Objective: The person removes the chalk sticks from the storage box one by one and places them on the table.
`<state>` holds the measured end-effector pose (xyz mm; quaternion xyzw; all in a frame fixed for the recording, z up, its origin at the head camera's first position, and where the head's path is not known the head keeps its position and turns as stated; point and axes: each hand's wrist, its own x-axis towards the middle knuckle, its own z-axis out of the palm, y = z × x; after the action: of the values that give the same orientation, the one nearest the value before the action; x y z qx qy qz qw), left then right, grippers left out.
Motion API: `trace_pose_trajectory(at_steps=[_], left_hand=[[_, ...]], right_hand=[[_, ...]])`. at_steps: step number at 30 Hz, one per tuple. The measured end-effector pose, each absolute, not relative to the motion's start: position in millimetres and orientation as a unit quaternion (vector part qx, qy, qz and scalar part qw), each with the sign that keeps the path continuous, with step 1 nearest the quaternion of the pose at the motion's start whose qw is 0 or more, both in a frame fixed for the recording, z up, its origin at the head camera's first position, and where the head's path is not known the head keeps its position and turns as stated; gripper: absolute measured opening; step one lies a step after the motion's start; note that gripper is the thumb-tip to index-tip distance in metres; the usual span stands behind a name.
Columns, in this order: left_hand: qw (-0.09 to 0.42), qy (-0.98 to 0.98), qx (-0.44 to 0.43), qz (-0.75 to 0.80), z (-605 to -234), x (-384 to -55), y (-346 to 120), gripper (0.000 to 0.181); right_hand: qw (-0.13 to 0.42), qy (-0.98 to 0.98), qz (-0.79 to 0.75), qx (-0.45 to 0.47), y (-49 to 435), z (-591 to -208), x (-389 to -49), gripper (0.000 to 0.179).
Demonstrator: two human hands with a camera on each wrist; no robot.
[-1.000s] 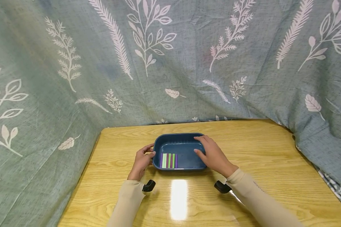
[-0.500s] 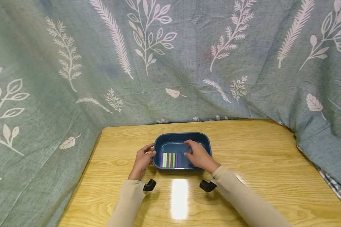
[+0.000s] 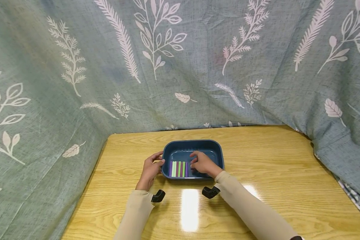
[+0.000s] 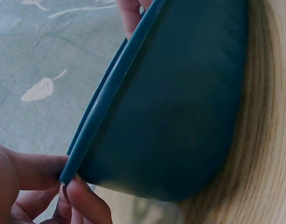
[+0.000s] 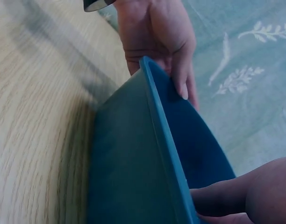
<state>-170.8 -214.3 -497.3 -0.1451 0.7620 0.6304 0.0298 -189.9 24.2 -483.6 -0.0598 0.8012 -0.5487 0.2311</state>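
A grey-blue curtain (image 3: pixel 198 66) with white leaf prints hangs around the wood-grain tabletop (image 3: pixel 273 160), whose far edge lies just beyond a dark blue tray (image 3: pixel 192 145). The left hand (image 3: pixel 151 168) pinches the tray's left rim; the right hand (image 3: pixel 204 164), loosely bent, thumb and forefinger apart around nothing visible, is inside, just right of coloured sticks (image 3: pixel 178 169) lined up in its near-left corner.

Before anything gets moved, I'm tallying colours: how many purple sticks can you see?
2: the left-end purple stick and the right-end purple stick of the row inside the dark blue tray. The right hand may hide more.
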Motion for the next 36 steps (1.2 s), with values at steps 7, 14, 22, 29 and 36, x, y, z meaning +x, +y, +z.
trace_pose_trajectory(at_steps=[7,14,22,29,36], left_hand=[[0.009,0.762,-0.14,0.632,-499,-171,-213,0.04],[0.02,0.758,-0.154,0.633,-499,-174,-213,0.04],[0.024,0.76,-0.162,0.629,-500,-173,-212,0.039],[0.021,0.758,-0.163,0.631,-499,-171,-212,0.04],[0.027,0.757,-0.164,0.632,-499,-169,-211,0.038]], right_hand=[[0.256,0.771,-0.581,-0.043,19,-485,-192,0.043],[0.253,0.781,-0.569,-0.047,13,-494,-193,0.045],[0.212,0.839,-0.49,-0.105,9,-501,-192,0.04],[0.195,0.847,-0.483,-0.109,9,-504,-192,0.029],[0.158,0.849,-0.489,-0.123,11,-504,-190,0.026]])
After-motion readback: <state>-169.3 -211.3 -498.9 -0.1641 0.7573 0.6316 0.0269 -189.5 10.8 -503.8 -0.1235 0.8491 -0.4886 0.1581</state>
